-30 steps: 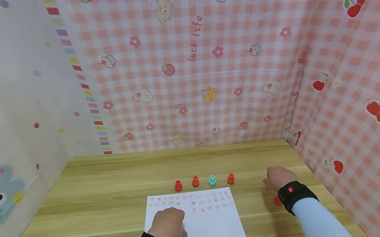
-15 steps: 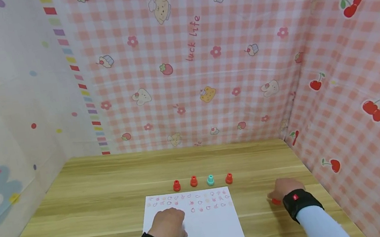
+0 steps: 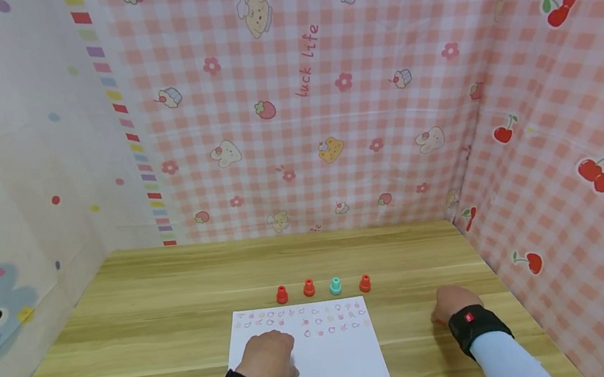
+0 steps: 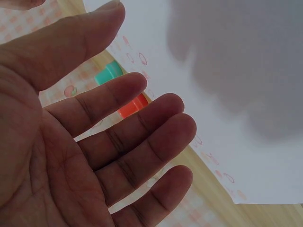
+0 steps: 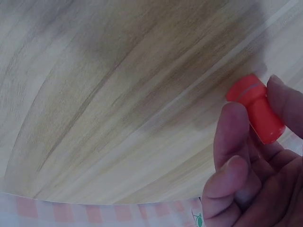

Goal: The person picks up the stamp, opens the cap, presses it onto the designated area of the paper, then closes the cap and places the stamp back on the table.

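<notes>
In the right wrist view my right hand [image 5: 258,175] pinches a small red stamp [image 5: 258,109] between thumb and fingers, close over the wood. In the head view this right hand [image 3: 456,302] is right of the paper and mostly hides the stamp. My left hand [image 3: 268,357] is over the left part of the white sheet of paper [image 3: 340,376]; its palm and loosely bent fingers [image 4: 161,142] hold nothing in the left wrist view. Small printed marks [image 3: 330,320] run in rows along the paper's far part.
Beyond the paper stand a red stamp [image 3: 282,295], another red stamp [image 3: 309,288], a teal stamp [image 3: 336,286] and a red stamp [image 3: 365,283] in a row. Patterned cloth [image 3: 292,119] borders the wooden table [image 3: 151,313] at the back and sides.
My right hand has moved slightly right and nearer to me, down onto the red stamp, and now pinches it. The left hand has stayed in place over the paper.
</notes>
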Demonstrator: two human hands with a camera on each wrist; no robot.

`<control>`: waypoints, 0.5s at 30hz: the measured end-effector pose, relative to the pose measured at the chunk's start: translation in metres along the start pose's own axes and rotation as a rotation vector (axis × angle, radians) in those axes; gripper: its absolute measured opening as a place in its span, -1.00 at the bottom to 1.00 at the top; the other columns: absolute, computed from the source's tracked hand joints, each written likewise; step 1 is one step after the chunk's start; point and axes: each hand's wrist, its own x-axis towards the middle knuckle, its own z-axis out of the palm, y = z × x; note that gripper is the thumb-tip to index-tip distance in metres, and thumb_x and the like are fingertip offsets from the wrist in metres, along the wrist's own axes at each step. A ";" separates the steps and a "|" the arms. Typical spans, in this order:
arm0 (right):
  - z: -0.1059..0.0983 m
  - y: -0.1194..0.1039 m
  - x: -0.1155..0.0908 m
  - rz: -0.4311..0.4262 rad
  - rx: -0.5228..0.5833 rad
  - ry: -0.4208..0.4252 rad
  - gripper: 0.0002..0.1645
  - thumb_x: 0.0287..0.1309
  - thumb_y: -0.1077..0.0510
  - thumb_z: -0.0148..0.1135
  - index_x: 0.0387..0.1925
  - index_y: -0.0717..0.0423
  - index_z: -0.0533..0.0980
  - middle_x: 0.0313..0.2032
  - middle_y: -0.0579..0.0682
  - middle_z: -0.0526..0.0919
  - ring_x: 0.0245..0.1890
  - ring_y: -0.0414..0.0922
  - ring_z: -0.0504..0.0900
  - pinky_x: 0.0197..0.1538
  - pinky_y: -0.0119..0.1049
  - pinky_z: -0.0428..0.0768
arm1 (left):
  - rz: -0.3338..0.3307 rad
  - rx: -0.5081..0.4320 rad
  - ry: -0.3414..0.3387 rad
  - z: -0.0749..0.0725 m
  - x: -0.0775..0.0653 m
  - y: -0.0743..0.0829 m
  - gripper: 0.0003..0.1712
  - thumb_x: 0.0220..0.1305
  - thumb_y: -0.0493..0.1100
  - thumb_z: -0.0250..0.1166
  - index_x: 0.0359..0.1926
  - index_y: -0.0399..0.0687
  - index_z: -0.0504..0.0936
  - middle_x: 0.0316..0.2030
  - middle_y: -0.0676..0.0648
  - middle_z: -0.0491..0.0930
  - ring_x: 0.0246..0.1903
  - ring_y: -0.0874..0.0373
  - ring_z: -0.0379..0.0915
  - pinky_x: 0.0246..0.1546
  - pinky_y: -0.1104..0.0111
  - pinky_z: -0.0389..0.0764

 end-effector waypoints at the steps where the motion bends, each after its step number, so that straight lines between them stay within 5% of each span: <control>1: 0.001 0.000 0.000 -0.003 0.001 0.006 -0.78 -0.13 0.13 0.37 -0.67 0.18 0.57 -0.67 0.01 0.47 -0.63 -0.04 0.39 -0.52 -0.19 0.35 | 0.000 -0.002 0.000 0.000 0.000 0.000 -0.62 -0.23 -0.01 0.55 -0.41 -0.13 0.66 -0.52 -0.08 0.66 -0.50 0.06 0.53 -0.43 0.11 0.58; 6: 0.005 0.001 0.003 -0.009 0.006 0.043 -0.76 -0.16 0.17 0.36 -0.76 0.16 0.52 -0.72 0.00 0.44 -0.66 -0.05 0.38 -0.56 -0.23 0.33 | 0.002 -0.004 0.006 0.000 -0.001 -0.001 -0.62 -0.23 -0.01 0.55 -0.40 -0.13 0.67 -0.51 -0.08 0.66 -0.49 0.06 0.53 -0.42 0.11 0.58; 15: 0.010 -0.006 0.009 -0.058 0.065 0.152 -0.78 -0.09 0.17 0.38 -0.58 0.26 0.56 -0.64 0.06 0.61 -0.62 -0.04 0.45 -0.49 -0.07 0.49 | -0.002 0.001 0.011 0.001 -0.001 -0.001 -0.62 -0.23 -0.01 0.55 -0.41 -0.13 0.66 -0.52 -0.08 0.66 -0.50 0.06 0.52 -0.43 0.11 0.58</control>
